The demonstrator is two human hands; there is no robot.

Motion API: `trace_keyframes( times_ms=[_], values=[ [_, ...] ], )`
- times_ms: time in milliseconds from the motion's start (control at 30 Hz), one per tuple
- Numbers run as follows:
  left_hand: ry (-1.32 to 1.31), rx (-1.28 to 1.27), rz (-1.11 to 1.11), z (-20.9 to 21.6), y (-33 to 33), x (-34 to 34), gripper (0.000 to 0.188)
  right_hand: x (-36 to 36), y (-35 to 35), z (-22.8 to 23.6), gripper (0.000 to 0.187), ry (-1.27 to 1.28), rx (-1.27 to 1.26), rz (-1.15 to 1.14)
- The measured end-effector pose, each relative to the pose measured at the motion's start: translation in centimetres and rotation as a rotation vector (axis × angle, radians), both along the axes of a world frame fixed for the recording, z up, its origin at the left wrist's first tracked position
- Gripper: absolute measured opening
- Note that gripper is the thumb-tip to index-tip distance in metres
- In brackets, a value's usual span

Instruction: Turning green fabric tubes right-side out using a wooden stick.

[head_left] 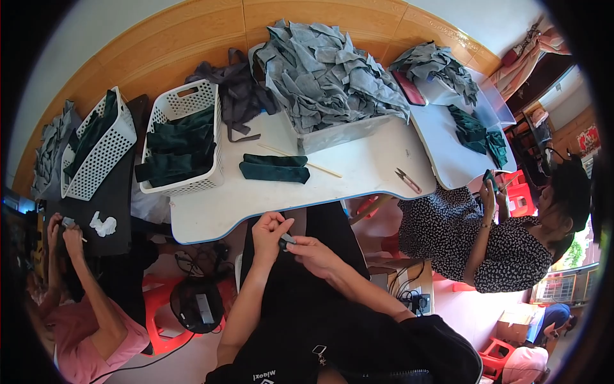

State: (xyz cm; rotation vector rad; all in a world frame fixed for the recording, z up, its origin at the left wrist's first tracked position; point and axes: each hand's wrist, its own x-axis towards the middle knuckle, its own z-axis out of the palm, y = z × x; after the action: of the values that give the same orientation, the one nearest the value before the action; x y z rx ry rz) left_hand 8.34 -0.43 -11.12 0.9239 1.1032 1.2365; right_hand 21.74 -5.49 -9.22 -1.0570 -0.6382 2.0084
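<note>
Both hands meet over the lap, just below the near edge of the white table (211,211). The left hand (270,232) and right hand (309,251) pinch a small grey fabric piece (287,240) between their fingertips. On the table, a white slotted basket (185,109) of dark green cloth stands left, a clear bin (339,133) heaped with grey scraps far right. Two folded green pieces (275,168), a thin stick (307,161) and snips (408,180) lie on open tabletop.

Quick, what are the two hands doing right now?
Left hand: fingers pinched shut on the small grey fabric piece.
Right hand: fingers closed on the same small grey fabric piece.
</note>
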Motion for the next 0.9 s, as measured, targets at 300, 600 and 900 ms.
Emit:
trace_keyframes(
  times_ms=[300,600,900],
  values=[
    [0.139,0.025,-0.121,2.1,-1.9,-0.5,0.015,0.4,0.1,1.3,0.037,0.744,-0.243,0.230],
    [0.121,0.159,-0.141,5.2,-3.4,-2.3,0.025,3.2,0.5,1.7,0.043,0.785,-0.315,0.217],
    [-0.084,-0.027,0.166,3.9,-2.3,-3.3,0.012,9.2,1.3,0.1,0.052,0.183,0.279,0.145]
  ],
)
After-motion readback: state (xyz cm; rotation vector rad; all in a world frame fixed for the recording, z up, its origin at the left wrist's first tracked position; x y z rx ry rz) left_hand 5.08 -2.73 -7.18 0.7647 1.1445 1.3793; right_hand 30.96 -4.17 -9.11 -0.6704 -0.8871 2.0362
